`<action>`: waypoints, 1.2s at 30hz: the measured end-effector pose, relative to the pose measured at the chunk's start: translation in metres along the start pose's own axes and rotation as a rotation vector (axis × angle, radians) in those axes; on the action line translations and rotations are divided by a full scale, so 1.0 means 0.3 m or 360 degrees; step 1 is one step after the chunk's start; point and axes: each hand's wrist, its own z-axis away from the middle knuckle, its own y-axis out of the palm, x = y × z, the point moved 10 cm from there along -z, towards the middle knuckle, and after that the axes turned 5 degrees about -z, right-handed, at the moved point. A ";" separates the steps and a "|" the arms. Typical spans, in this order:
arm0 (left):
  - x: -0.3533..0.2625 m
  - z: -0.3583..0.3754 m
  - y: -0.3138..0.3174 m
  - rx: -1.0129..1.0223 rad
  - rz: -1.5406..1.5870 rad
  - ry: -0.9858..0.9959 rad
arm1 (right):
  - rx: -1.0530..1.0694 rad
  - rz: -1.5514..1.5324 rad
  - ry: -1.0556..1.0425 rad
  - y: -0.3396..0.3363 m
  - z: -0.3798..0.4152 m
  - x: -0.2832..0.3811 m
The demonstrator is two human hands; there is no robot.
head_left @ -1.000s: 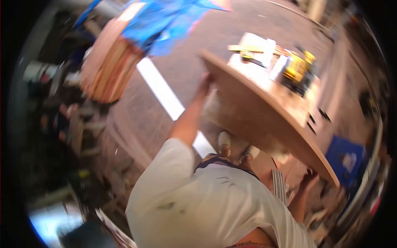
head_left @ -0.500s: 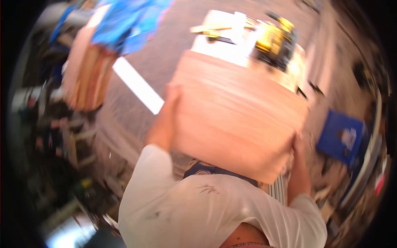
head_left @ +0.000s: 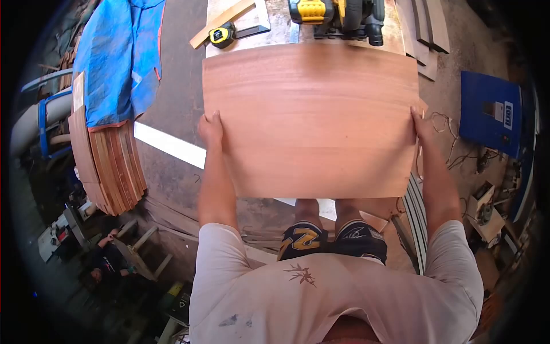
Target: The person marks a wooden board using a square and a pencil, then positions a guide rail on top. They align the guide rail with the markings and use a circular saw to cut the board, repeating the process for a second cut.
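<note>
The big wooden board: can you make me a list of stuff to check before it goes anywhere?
1. Left hand holding the wooden board by its left edge: ok, thumb on top.
2. Right hand holding the right edge: ok, thumb on top too.
3. Pale panel beyond the board free of tools: not ok, a yellow-and-black power tool and a tape measure are on it.
4. Board clear of everything underneath: cannot tell, its underside is hidden.
5. Feet safely placed: cannot tell, the board hides them.
</note>
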 end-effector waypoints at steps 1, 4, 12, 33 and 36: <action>-0.034 -0.018 -0.026 -0.0003 -0.0004 -0.0010 | -0.0050 -0.0034 -0.0091 -0.016 -0.035 0.021; -0.102 -0.017 -0.035 0.0333 0.0080 0.0042 | -0.0181 0.0002 -0.0286 -0.033 -0.103 0.074; 0.007 0.500 0.132 0.0410 -0.0030 0.0329 | 0.0324 0.0497 -0.0639 0.003 0.089 0.126; -0.080 1.107 0.114 0.0742 -0.0075 0.0114 | 0.0142 -0.0156 -0.0459 0.027 -0.048 -0.279; -0.115 1.100 0.101 0.0568 -0.0149 0.0327 | 0.0033 -0.0179 -0.0449 0.020 0.123 -0.152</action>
